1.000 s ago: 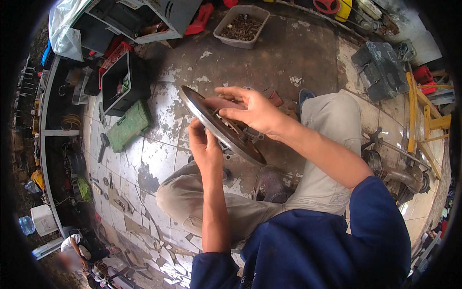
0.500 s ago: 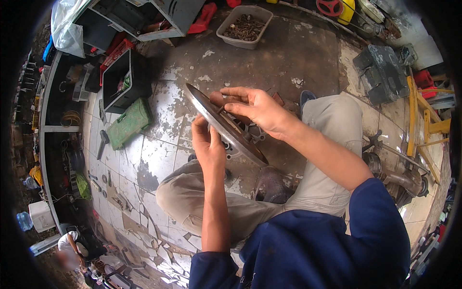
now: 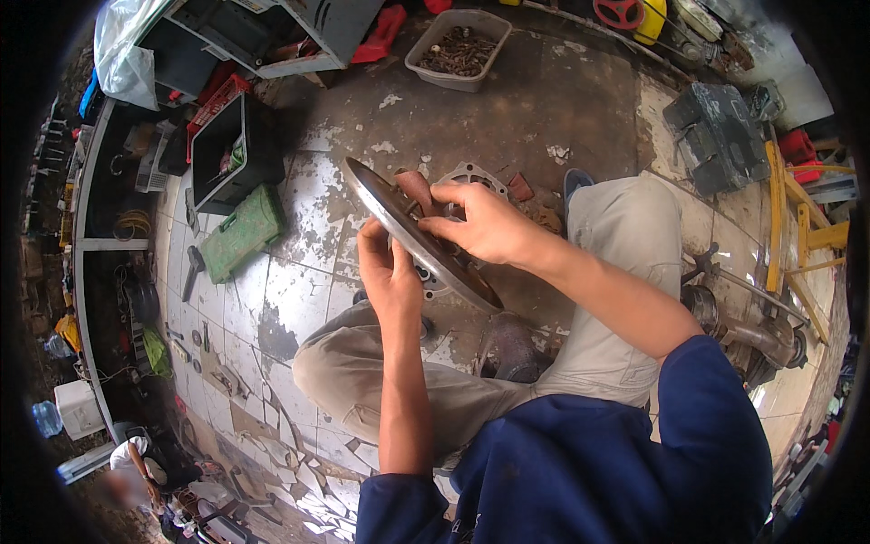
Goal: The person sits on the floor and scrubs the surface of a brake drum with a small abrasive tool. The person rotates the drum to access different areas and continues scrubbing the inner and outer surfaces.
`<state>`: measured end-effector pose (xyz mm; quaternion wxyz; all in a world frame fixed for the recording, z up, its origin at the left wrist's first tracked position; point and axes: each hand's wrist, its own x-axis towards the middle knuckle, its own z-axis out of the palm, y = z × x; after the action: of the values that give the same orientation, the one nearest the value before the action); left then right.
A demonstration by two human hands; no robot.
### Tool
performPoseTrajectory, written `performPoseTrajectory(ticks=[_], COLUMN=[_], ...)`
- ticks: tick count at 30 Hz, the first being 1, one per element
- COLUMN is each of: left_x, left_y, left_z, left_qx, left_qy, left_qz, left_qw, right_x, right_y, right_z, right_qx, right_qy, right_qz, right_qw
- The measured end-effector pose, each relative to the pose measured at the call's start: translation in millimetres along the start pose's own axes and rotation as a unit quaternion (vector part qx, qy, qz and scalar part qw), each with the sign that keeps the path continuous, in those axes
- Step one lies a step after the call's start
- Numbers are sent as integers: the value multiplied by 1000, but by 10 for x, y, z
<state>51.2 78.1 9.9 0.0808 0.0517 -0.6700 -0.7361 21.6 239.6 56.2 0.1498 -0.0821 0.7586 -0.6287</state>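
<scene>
A round metal disc (image 3: 435, 261) is held up on a tilt in front of me, seen nearly edge-on. My left hand (image 3: 391, 281) grips its near rim, with the fingertips hidden behind the edge. On the disc's far face, my right hand (image 3: 494, 227) pinches a curled reddish-brown piece of sandpaper (image 3: 415, 189) between thumb and fingers. Below the disc, between my legs, lies a grey metal part with bolt holes (image 3: 476, 172), partly covered by the disc and my hand. Another reddish-brown scrap (image 3: 520, 188) rests on the floor beside it.
A grey tub (image 3: 419, 69) of rusty bolts stands ahead. Leftward are a black crate (image 3: 260, 163), a green case (image 3: 243, 234) and a hammer (image 3: 193, 272). A dark toolbox (image 3: 716, 136) stands far right. Another person (image 3: 136, 462) sits at lower left, near broken tiles (image 3: 313, 485).
My right hand has shifted slightly down and its fingers have curled in, so more of the sandpaper shows. The disc and left hand have moved only a little.
</scene>
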Motion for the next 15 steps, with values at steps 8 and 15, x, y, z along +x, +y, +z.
performPoseTrajectory(ticks=[8,15], left_x=[-2,-14], left_y=[-20,36], left_z=[8,-14], left_qx=[0,11], left_qy=[-5,-6], left_qz=[14,-15], left_qw=[1000,1000], right_x=[-99,-141], right_y=[1,-84], right_z=[4,0], right_qx=[-184,-224], right_qy=[72,59], right_qz=[-127,-142], right_qw=[972,962])
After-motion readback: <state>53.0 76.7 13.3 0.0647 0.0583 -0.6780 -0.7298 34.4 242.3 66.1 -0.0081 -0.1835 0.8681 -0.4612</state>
